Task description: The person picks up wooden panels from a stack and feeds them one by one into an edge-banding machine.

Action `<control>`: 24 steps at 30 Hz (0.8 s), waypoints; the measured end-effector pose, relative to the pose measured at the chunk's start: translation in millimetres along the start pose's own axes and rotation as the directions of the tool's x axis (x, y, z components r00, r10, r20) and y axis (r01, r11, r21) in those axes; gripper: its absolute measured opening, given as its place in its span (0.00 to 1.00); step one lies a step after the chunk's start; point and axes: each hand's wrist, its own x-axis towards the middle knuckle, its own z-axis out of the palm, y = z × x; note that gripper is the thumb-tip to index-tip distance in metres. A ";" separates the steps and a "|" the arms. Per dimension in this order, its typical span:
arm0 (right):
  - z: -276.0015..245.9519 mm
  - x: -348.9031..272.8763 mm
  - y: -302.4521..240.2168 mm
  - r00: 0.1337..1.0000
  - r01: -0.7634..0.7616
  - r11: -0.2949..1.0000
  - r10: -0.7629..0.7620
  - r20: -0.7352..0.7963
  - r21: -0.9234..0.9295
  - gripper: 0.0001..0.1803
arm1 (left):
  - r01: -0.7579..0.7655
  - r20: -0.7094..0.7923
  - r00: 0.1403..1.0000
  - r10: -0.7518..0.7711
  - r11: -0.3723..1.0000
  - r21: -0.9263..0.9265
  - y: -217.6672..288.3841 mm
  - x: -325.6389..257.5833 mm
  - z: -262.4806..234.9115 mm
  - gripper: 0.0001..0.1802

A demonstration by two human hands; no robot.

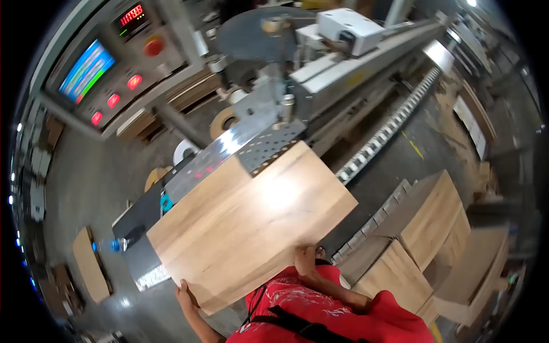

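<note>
A broad wood-grain board [229,240] lies slantwise across the metal machine bed in front of me, a bright glare on its far half. At its near left corner my left hand [186,296] grips the edge, the fingers partly hidden by the board. My right hand [306,260] is closed on the near edge, further right and close to my body. The far edge of the board meets a dark perforated plate [269,147] and a shiny metal table [214,154] of the machine.
A control panel [114,68] with a screen and lit red buttons stands at upper left. A long machine beam [343,68] and a segmented track [394,123] run away to the upper right. Stacked wood-grain panels [394,274] stand at right. A plastic bottle [117,245] lies at left.
</note>
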 end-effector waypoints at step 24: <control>-101.4 162.9 -120.2 0.978 -0.142 0.975 0.112 -0.174 -0.173 0.34 | -0.420 0.774 0.631 -0.042 0.821 0.387 35.6 -138.0 522.0 0.20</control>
